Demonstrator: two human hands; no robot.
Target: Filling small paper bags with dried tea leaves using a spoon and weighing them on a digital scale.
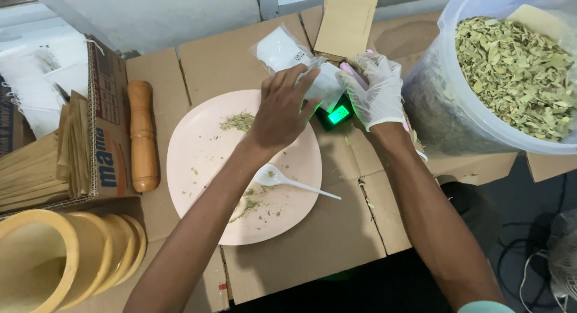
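Observation:
My left hand [282, 105], bare, and my right hand [375, 90], in a thin white glove, both grip a small white sachet [324, 84] above a little black scale [338, 114] with a green lit display. Just below lies a pale pink plate [198, 150] with scattered crumbs of dried green herb and a small herb pile [239, 120] near its top. A white plastic spoon [288, 181] rests on the plate's lower right. A pink tool [351, 72] pokes out behind my right hand.
A big clear tub of dried green leaves [517, 66] stands at the right. A clear packet of white bags [277, 48] and brown paper envelopes [345, 24] lie behind. At left are a wooden pestle [142, 135], a carton of envelopes [66, 150] and a yellow mortar [60, 259].

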